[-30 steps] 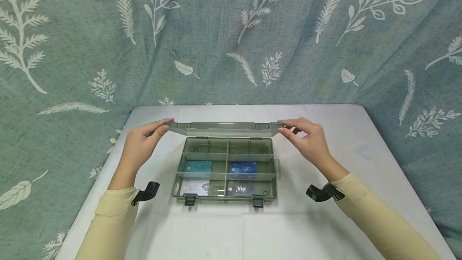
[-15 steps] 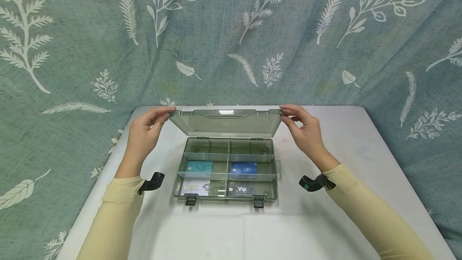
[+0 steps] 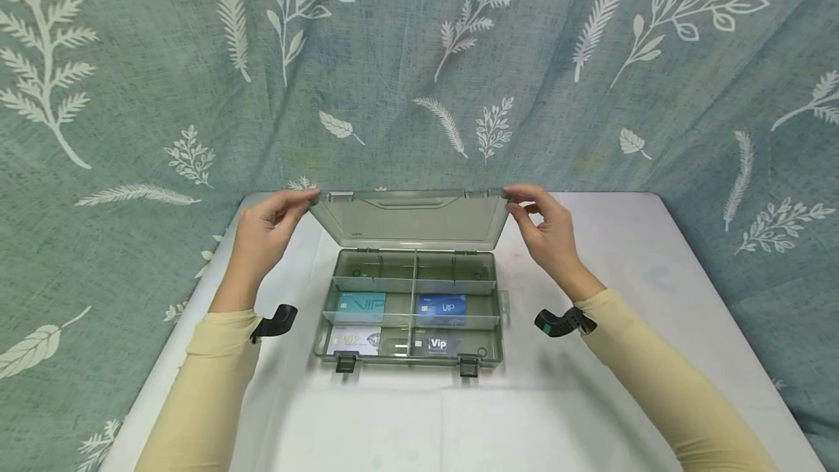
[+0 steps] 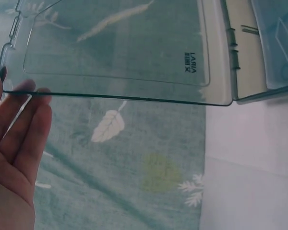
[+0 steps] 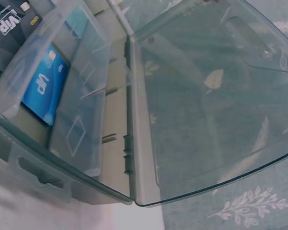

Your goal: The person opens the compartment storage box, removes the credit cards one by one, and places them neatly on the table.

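Note:
A translucent grey-green compartment box (image 3: 387, 358) lies on the table with its lid (image 3: 406, 223) raised and tilted up on the back hinges. My left hand (image 3: 267, 228) pinches the lid's left front corner between thumb and fingers. At the opposite corner my right hand (image 3: 547, 228) holds the lid in the same way. Inside the box, a teal card (image 3: 362, 306) and a blue VIP card (image 3: 443, 307) lie in the middle row. A white card (image 3: 354, 341) and a dark Vip card (image 3: 437, 344) lie in the front row. The back compartments hold no card.
Two dark latches (image 3: 345, 363) hang from the box's front edge. A white cloth covers the table (image 3: 393, 421). Behind it and at both sides hangs a green leaf-patterned curtain (image 3: 380, 79), close to the raised lid. Each wrist wears a black camera mount (image 3: 275, 321).
Both hands have swung the lid further up and back on its hinges, so more of its face shows. The box and the cards have stayed in place.

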A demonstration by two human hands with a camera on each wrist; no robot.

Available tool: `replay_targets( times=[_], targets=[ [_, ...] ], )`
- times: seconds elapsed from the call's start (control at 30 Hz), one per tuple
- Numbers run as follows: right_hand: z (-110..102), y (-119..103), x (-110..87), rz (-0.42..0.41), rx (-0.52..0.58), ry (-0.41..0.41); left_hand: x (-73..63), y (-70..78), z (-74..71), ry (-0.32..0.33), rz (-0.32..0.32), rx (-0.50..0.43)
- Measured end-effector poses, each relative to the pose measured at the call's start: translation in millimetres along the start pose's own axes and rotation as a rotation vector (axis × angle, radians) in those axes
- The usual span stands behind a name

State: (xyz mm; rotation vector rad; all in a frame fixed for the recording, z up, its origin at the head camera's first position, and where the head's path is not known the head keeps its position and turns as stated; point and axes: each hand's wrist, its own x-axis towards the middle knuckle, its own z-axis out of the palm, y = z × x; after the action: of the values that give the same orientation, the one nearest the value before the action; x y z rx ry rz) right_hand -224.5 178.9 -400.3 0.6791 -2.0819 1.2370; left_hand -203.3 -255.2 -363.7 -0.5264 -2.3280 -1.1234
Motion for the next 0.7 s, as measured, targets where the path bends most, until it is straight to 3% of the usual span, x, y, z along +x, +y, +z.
replay_targets(
  times=[0.17, 0.33, 0.47, 0.7],
  targets=[
    [0.9, 4.1, 3.9, 0.026, 0.001, -0.033, 2.8, -1.6, 1.5, -0.012, -0.029, -0.034],
    [3.3, 9.1, 6.6, 0.045, 0.004, -0.054, 9.0, -8.9, 10.8, 0.022, -0.035, -0.049],
    [6.4, 13.0, 8.5, 0.063, 0.017, -0.076, 14.2, -16.0, 19.1, 0.011, -0.071, -0.069],
    [13.0, 21.7, 9.1, 0.077, 0.02, -0.085, 20.8, -23.1, 31.7, 0.027, -0.078, -0.017]
  ],
)
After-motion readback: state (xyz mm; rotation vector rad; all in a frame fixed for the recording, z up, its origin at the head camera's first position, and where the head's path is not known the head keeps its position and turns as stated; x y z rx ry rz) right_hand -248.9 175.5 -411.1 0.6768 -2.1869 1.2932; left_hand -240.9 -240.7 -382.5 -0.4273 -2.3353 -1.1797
